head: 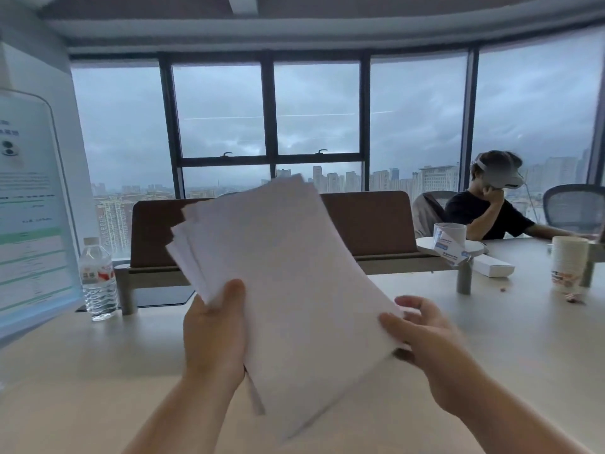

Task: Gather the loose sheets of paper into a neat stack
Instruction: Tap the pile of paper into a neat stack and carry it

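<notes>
Sheets held above pale table point(98, 371), both hands engaged.
Uneven bundle of white paper sheets point(281, 290), tilted, edges fanned at upper left; left hand point(212, 335) pinches its left edge, right hand point(422, 339) clasps its right corner.

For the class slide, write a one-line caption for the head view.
Both hands, left hand and right hand, hold uneven paper sheets above the table.

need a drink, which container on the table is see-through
The water bottle at the far left, clear plastic with a red-and-white label. The paper cups and the tub on the right are opaque white.
</notes>
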A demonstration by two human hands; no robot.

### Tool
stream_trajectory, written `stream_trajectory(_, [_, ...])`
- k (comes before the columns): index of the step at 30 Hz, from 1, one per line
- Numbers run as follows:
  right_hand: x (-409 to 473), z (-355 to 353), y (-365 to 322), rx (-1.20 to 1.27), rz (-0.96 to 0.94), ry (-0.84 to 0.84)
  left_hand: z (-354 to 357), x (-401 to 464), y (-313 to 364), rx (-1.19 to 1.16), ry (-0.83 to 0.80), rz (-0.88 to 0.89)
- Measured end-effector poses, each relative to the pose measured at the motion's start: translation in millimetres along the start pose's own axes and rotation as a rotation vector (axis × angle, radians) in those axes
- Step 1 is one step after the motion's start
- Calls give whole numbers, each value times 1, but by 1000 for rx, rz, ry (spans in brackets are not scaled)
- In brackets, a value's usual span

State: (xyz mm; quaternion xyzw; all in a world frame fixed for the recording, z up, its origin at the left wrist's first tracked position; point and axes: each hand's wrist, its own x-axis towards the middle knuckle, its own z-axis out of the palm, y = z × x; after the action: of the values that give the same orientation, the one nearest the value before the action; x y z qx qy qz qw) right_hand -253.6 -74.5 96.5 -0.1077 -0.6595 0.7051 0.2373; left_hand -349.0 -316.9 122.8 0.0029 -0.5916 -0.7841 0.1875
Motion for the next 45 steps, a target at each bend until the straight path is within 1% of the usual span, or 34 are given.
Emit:
stream_trajectory(2, [-6, 1, 15, 195, 218, -131, 4, -1, -10, -155, 35, -136])
stream_trajectory(4, [-12, 15, 22, 352, 406, -246, 6, -8, -25, -258, -39, -278])
stream_trajectory(6, [-7, 27, 33, 396, 470, -216, 4, -17, -44, -265, -141, -403])
stream_trajectory(7, [-2, 29, 41, 351, 463, -148, 0, -23, -51, -249, -184, -466])
stream_trajectory(9, [9, 29, 53, 151, 430, 6, -16, -22, -64, -214, -233, -560])
stream_trajectory(10, [13, 26, 56, 49, 404, 34, -27, -15, -66, -223, -228, -595])
stream_trajectory(13, [23, 8, 59, -241, 353, 23, -62, 18, -66, -348, -198, -744])
stream_trajectory(14, [27, 1, 58, -299, 341, 6, -70, 29, -62, -340, -204, -784])
stream_trajectory(15, [31, -4, 59, -314, 339, -8, -74, 40, -62, -257, -217, -804])
stream_trajectory(16, [33, -7, 59, -301, 337, -19, -75, 47, -62, -122, -247, -803])
stream_trajectory(17, [34, -7, 58, -272, 332, -31, -74, 53, -64, 29, -289, -776])
stream_trajectory(19, [35, -8, 59, -201, 312, -46, -68, 58, -70, 242, -376, -713])
stream_trajectory(21, [35, -10, 62, -123, 284, -50, -59, 62, -70, 368, -419, -668])
stream_trajectory(22, [34, -11, 63, -76, 262, -44, -54, 62, -70, 392, -417, -656])
stream_trajectory(24, [32, -14, 62, 12, 207, -35, -49, 58, -70, 394, -445, -586])
stream_trajectory(25, [32, -15, 61, 43, 173, -32, -47, 56, -71, 397, -461, -523])
stream_trajectory(28, [32, -11, 59, 80, 43, -16, -39, 50, -69, 382, -476, -257])
stream_trajectory(30, [30, -3, 54, 46, -68, 2, -36, 50, -63, 345, -416, -74])
stream_trajectory(32, [30, 4, 44, 35, -182, 33, -31, 51, -51, 247, -352, 36])
stream_trajectory(33, [30, 5, 36, 40, -236, 55, -29, 51, -43, 174, -338, 58])
stream_trajectory(35, [32, 5, 23, 46, -326, 90, -26, 50, -30, 66, -365, 52])
stream_trajectory(37, [32, 5, 22, 28, -362, 125, -25, 46, -26, 37, -405, 33])
stream_trajectory(40, [28, 8, 40, -6, -319, 145, -30, 40, -42, 49, -365, 23])
stream_trajectory(42, [24, 11, 49, -102, -318, 194, -32, 35, -53, 112, -325, 23])
stream_trajectory(45, [23, 12, 49, -184, -345, 245, -29, 29, -59, 181, -273, 90])
